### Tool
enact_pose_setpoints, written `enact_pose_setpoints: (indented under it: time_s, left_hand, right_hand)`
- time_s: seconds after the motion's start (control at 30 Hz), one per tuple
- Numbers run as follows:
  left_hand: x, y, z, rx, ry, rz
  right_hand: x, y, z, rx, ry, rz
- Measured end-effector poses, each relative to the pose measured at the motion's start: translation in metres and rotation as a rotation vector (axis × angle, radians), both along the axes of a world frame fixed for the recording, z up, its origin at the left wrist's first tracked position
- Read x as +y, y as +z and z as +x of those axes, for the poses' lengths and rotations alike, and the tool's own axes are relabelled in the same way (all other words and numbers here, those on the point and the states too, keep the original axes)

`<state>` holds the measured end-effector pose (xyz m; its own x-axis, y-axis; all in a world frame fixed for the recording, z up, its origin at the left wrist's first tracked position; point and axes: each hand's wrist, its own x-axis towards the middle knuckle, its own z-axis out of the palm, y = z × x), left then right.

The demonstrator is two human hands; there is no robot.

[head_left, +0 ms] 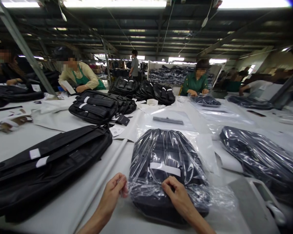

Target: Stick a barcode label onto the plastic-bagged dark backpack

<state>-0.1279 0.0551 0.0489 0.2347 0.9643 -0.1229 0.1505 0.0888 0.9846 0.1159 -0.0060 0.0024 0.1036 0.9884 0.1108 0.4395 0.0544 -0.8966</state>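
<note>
A black backpack (161,152) lies in front of me inside a clear plastic bag (151,188), with white strips across its straps. The bag's open edge is bunched over the backpack's lower part. My left hand (117,188) is closed at the left side of the bag, fingertips pinching its clear film. On top of the backpack, my right hand (175,191) pinches the film near the middle. Along the left lies an unwrapped black backpack (63,156) with two white wraps on its straps.
A wrapped backpack (254,149) lies at right, above a grey and white device (261,201). Flat clear bags (173,117) lie beyond mine. More backpacks (95,105) and paper tags (117,130) are further back. Across the table, a person in green (196,81) handles a wrapped bag.
</note>
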Motion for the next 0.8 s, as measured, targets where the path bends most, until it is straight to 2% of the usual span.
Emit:
enact_pose_setpoints:
  time_s: [0.1, 0.17, 0.23, 0.3, 0.4, 0.47, 0.53, 0.57, 0.6, 0.67, 0.7, 0.73, 0.8]
  left_hand:
    - [0.004, -0.021, 0.004, 0.017, 0.147, -0.064]
    - [0.007, -0.029, 0.004, 0.073, 0.178, -0.082]
    - [0.013, -0.032, 0.003, 0.132, 0.167, -0.078]
    - [0.020, -0.027, -0.001, 0.173, 0.145, -0.053]
    - [0.024, -0.007, -0.014, 0.252, 0.158, -0.017]
    - [0.014, 0.008, -0.021, 0.344, 0.285, 0.075]
    - [-0.008, 0.019, -0.020, 0.466, 0.430, 0.346]
    - [-0.022, 0.020, -0.017, 0.525, 0.429, 0.552]
    - [-0.035, 0.019, -0.011, 0.587, 0.350, 0.777]
    - [-0.055, 0.008, 0.005, 0.735, -0.014, 1.115]
    - [-0.059, -0.001, 0.013, 0.836, -0.169, 1.195]
    - [-0.059, -0.010, 0.020, 0.946, -0.269, 1.230]
    - [-0.051, -0.027, 0.028, 1.129, -0.322, 1.218]
  right_hand:
    - [0.002, -0.004, -0.001, -0.026, -0.045, -0.007]
    - [0.003, -0.006, -0.004, -0.080, -0.076, -0.010]
    - [0.005, -0.006, -0.008, -0.128, -0.103, -0.011]
    - [0.006, -0.005, -0.010, -0.157, -0.124, -0.014]
    - [0.007, -0.005, -0.012, -0.182, -0.143, -0.012]
    - [0.007, -0.005, -0.013, -0.189, -0.145, -0.010]
    - [0.007, -0.005, -0.013, -0.193, -0.145, -0.009]
    - [0.007, -0.005, -0.013, -0.194, -0.145, -0.007]
    - [0.007, -0.005, -0.013, -0.196, -0.144, -0.002]
    - [0.007, -0.004, -0.013, -0.202, -0.145, 0.009]
    - [0.007, -0.004, -0.014, -0.203, -0.145, 0.014]
    - [0.007, -0.003, -0.014, -0.203, -0.146, 0.017]
    - [0.007, -0.002, -0.014, -0.181, -0.163, 0.007]
